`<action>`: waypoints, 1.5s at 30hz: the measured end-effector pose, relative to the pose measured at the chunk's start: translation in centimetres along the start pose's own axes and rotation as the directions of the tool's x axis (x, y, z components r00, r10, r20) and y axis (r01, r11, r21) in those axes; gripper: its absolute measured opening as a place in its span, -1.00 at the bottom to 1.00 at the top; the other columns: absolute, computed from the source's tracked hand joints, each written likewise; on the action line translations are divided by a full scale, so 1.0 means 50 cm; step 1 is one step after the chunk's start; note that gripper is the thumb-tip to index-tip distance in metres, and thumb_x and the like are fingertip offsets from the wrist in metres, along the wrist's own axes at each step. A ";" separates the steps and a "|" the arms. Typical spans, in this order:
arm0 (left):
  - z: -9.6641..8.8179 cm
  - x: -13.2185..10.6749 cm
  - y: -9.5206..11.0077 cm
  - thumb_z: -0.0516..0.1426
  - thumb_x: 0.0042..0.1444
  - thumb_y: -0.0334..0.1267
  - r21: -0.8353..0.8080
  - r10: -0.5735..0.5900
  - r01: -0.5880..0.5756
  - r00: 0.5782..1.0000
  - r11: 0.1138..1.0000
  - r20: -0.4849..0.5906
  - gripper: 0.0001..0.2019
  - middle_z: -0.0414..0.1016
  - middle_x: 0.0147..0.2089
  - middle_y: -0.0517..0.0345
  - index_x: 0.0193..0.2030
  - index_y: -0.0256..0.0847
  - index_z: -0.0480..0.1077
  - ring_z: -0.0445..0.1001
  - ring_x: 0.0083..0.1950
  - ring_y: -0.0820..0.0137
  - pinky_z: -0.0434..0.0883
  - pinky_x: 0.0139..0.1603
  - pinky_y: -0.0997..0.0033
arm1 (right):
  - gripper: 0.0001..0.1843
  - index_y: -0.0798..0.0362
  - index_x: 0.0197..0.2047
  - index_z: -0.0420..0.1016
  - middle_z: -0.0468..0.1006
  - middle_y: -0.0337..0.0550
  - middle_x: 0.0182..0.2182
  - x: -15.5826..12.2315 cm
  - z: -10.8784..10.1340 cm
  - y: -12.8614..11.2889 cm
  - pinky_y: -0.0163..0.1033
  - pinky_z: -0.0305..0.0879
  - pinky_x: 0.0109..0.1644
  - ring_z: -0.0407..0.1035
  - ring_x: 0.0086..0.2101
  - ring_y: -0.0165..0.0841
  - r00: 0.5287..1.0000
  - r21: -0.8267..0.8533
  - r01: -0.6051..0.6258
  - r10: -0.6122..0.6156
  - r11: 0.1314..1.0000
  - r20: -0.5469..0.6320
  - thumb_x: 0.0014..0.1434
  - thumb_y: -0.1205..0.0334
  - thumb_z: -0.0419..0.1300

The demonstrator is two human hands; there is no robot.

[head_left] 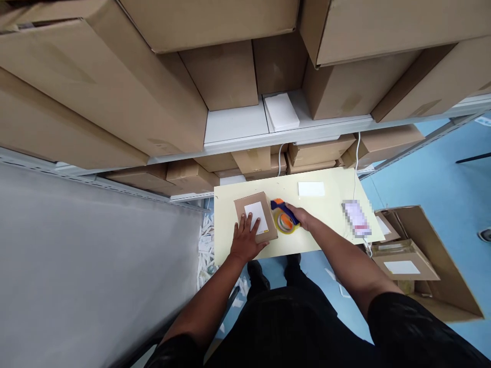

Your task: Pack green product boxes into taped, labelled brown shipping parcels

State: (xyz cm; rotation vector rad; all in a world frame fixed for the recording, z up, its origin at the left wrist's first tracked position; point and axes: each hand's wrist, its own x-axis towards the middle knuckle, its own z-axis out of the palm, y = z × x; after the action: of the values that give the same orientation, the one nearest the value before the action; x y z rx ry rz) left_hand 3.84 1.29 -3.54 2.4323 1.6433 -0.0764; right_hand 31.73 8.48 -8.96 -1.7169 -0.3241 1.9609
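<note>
A small brown cardboard box (264, 204) with a white label lies on a pale yellow table (326, 214). My left hand (245, 237) rests flat on the box's near edge, fingers spread. My right hand (301, 215) grips the blue and orange handle of a tape dispenser (284, 217), which sits just right of the box with its tape roll against the box's side.
A white slip (311, 189) and a blurred phone-like item (356, 219) lie on the table. Stacked cartons fill the white shelves (238, 128) behind. An open carton (422, 255) holding small labelled boxes stands on the blue floor at right. Paper scraps (205, 245) litter the floor at left.
</note>
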 end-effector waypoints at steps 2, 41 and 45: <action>0.000 0.001 0.003 0.16 0.14 0.33 -0.013 -0.015 0.015 1.000 1.000 -0.013 -0.03 -0.23 0.63 -0.10 0.56 -0.10 0.01 -0.30 0.61 -0.13 -0.10 0.52 -0.19 | -0.52 0.12 -0.12 0.62 0.72 -0.01 -0.34 -0.048 -0.031 0.096 -0.12 0.57 -0.13 0.60 -0.32 -0.20 1.000 0.045 0.005 -0.003 0.999 -0.026 0.23 -0.17 0.32; -0.017 0.022 0.007 0.04 0.22 0.36 0.001 -0.202 0.202 0.978 0.979 0.045 -0.08 -0.31 0.64 -0.05 0.59 -0.03 -0.10 -0.44 0.60 -0.23 -0.44 0.38 -0.59 | -0.43 0.11 0.03 0.57 0.71 0.02 -0.15 -0.118 0.062 0.244 -0.02 0.55 0.00 0.62 -0.16 -0.13 0.988 0.471 -0.155 0.136 0.868 0.074 0.35 -0.24 0.10; -0.013 -0.016 0.041 0.09 0.15 0.39 0.015 -0.197 0.196 0.976 0.980 0.093 0.07 -0.39 0.63 -0.24 0.60 -0.20 -0.18 -0.42 0.59 -0.30 -0.28 0.42 -0.51 | -0.43 0.14 0.02 0.55 0.70 0.00 -0.20 -0.033 0.112 0.116 -0.11 0.55 -0.06 0.60 -0.20 -0.21 0.999 0.357 -0.039 0.037 0.933 0.013 0.40 -0.21 0.03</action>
State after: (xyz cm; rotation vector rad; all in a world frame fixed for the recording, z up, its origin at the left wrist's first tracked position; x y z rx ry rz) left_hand 5.36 -0.03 -2.48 2.2262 1.8374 -0.2225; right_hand 25.12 3.58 -9.45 -1.4892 0.0654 1.9112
